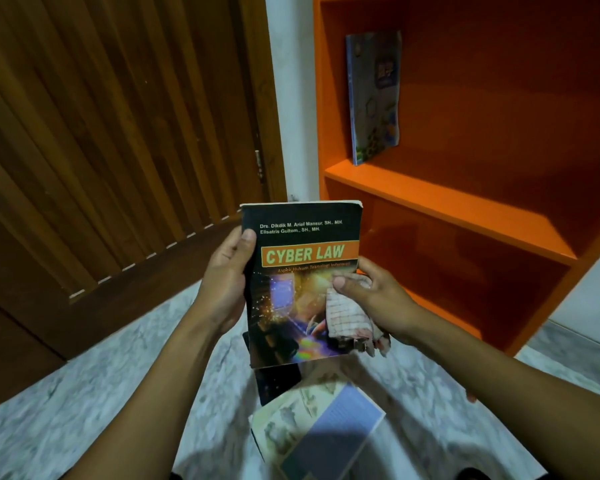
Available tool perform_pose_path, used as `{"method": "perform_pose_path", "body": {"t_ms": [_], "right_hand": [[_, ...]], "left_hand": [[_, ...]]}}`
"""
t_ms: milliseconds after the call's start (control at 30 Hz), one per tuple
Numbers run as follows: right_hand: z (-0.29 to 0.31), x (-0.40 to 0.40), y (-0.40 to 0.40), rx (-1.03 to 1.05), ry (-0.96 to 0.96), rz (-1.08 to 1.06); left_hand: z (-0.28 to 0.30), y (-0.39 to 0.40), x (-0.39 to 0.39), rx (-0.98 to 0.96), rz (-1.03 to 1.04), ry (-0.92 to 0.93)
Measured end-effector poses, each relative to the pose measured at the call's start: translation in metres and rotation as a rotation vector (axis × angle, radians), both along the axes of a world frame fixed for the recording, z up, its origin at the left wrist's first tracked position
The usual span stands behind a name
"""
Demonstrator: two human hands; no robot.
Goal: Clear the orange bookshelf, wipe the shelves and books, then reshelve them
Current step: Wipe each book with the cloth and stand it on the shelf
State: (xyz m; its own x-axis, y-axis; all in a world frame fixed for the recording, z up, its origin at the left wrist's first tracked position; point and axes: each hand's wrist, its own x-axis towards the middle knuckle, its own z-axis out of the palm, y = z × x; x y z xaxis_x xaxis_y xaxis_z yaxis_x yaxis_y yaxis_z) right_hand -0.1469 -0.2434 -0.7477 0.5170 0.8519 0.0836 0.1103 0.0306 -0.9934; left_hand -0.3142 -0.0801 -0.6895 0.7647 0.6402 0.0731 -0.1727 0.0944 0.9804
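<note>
Beside the wooden door (101, 133), to its right past a strip of white wall, stands the orange bookshelf (447, 209), and I take it as my landmark. Its shelves are almost bare; only one blue book (374, 98) stands on the upper shelf, leaning into the left corner against the side wall, which I judge keeps it upright with nothing else to prop it.

Below and left of the bookshelf, on the marble floor (118, 358), lie a pale book (319, 427) and a dark book (279, 381) partly under it, parked within reach, probably waiting for their turn.

In front of the bookshelf's lower shelf I see the black paperback (302, 282), cover facing me. My left hand (227, 282) grips its spine edge, thumb on the cover, steadying it as a firm surface. My right hand (371, 299) pinches a checked cloth (349, 317) bunched against the cover's right side, placed so it can rub the front. I judge wiping is under way, with reshelving barely begun.
</note>
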Motion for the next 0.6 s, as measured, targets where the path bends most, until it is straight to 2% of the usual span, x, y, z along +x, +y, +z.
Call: {"method": "perform_pose_path", "body": {"t_ms": [67, 167, 233, 433, 533, 600], "right_hand": [[0.004, 0.005, 0.002, 0.046, 0.0, -0.029], [0.014, 0.015, 0.002, 0.089, -0.017, -0.093], [0.024, 0.022, 0.001, 0.115, -0.011, -0.131], [0.049, 0.037, 0.006, 0.109, -0.015, -0.2], [0.062, 0.051, 0.016, 0.155, 0.052, -0.32], [0.066, 0.062, 0.018, 0.137, 0.025, -0.423]], "left_hand": [[0.0, 0.003, -0.004, 0.08, -0.04, 0.063], [-0.005, 0.007, -0.009, 0.274, -0.148, 0.33], [-0.008, 0.006, -0.007, 0.274, -0.166, 0.424], [-0.008, 0.007, 0.017, 0.299, -0.115, 0.374], [0.001, 0.014, 0.043, 0.353, -0.049, 0.3], [0.015, 0.017, 0.065, 0.373, -0.032, 0.248]]}}
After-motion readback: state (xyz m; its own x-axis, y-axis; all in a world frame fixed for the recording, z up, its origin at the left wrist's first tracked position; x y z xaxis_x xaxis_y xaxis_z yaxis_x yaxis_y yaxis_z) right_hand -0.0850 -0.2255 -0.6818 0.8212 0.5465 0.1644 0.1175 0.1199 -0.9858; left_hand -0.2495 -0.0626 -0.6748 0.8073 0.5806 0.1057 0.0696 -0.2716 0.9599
